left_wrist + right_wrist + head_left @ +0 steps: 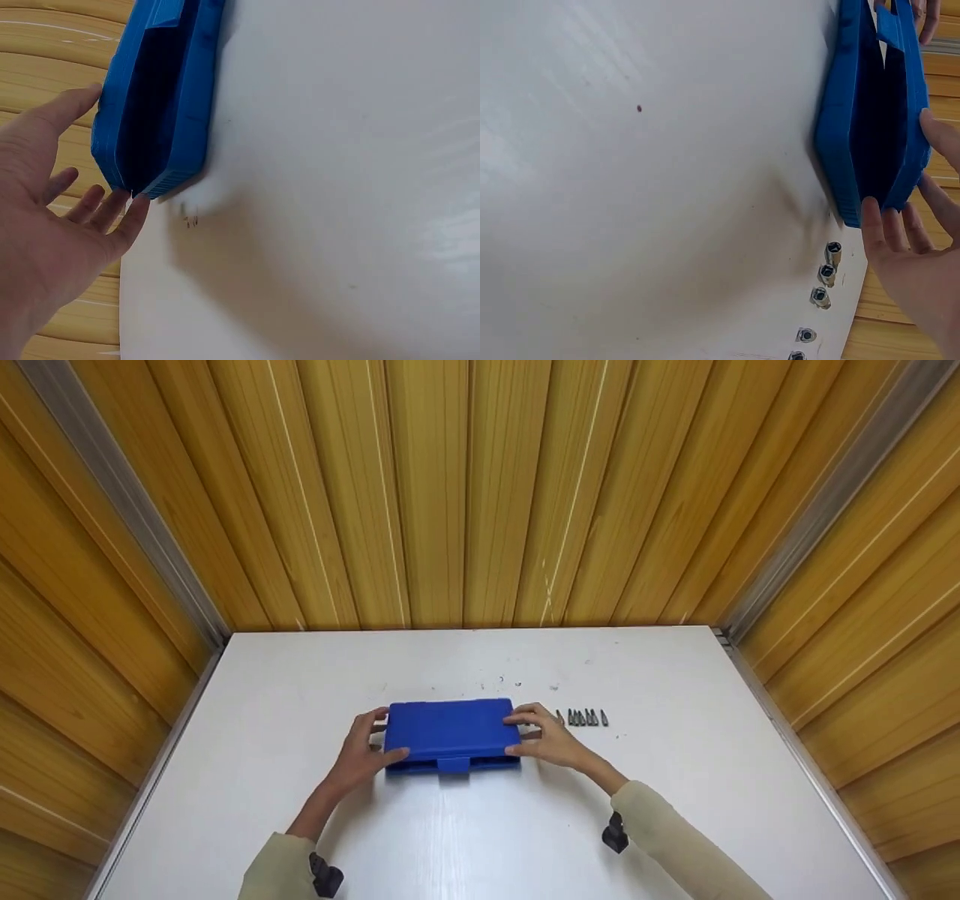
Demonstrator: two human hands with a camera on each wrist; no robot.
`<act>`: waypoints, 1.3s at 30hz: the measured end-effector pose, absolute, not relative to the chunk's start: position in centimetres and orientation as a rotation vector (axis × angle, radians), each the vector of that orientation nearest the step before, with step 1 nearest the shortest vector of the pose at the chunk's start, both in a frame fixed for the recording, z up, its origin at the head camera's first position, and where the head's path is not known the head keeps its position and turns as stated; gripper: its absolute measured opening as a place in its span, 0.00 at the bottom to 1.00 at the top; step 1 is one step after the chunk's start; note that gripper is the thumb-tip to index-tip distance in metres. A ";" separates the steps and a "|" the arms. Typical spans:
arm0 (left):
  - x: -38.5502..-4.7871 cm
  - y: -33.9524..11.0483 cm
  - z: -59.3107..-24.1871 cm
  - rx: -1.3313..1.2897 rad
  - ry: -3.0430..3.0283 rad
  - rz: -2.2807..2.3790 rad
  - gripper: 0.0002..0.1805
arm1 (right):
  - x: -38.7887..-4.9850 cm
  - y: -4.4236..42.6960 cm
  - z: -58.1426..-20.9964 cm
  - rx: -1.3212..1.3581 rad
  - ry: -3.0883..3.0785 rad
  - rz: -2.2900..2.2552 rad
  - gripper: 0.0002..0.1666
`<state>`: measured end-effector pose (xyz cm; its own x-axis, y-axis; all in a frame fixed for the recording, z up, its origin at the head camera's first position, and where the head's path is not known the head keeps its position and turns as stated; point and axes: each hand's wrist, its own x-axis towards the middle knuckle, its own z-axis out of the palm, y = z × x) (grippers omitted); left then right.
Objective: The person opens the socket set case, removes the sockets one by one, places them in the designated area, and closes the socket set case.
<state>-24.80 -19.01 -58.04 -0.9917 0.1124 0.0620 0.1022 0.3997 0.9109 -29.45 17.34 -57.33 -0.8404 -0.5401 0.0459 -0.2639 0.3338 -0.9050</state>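
Note:
A blue plastic case [450,727] lies on the white table, its lid slightly raised. Along the front, a dark gap shows between lid and base, and the latch flap [453,766] hangs at the middle. My left hand [358,759] grips the case's left end, thumb on the lid and fingertips at the side. At the opposite end my right hand [553,742] holds the lid the same way, its thumb [939,135] on top and its fingers at the end wall. What the case contains cannot be seen in the dark gap.
Several small metal sockets [581,718] stand in a row right of the case, close to my right hand; some are hidden behind it in the head view. Small dark marks dot the white table [300,675]. Wood-patterned panels [465,495] enclose its back and sides.

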 end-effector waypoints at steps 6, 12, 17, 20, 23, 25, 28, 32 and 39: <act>-25.0 -19.0 -58.9 0.287 2.710 1.548 0.38 | -29.5 17.4 -58.2 -0.787 2.395 -1.446 0.32; -25.4 -18.9 -59.0 0.307 2.792 1.439 0.35 | -29.6 17.2 -58.3 -0.814 2.449 -1.405 0.31; -26.0 -18.7 -58.8 0.305 2.859 1.304 0.35 | -30.2 17.1 -58.2 -0.829 2.478 -1.391 0.31; -26.5 -18.6 -58.8 0.310 2.911 1.223 0.34 | -30.8 17.0 -58.0 -0.852 2.496 -1.377 0.31; -26.9 -18.6 -58.8 0.306 2.951 1.168 0.34 | -31.3 16.7 -57.6 -0.881 2.566 -1.300 0.30; -27.2 -18.5 -58.8 0.306 2.968 1.146 0.34 | -31.6 16.2 -57.2 -0.867 2.629 -1.244 0.30; -27.7 -18.5 -58.7 0.308 2.987 1.121 0.34 | -32.1 15.1 -56.6 -0.831 2.719 -1.173 0.30; -28.0 -18.4 -58.5 0.299 2.989 1.104 0.33 | -32.6 13.0 -56.3 -0.840 2.779 -1.070 0.43; -28.1 -18.3 -58.6 0.278 3.015 1.056 0.34 | -33.5 10.0 -57.6 -0.873 2.825 -0.736 0.72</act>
<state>-28.14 -18.27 -58.63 -0.9829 0.1410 0.1186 0.1842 0.7683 0.6130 -33.49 9.98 -57.59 -0.8319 -0.5526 0.0507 -0.5071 0.7200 -0.4737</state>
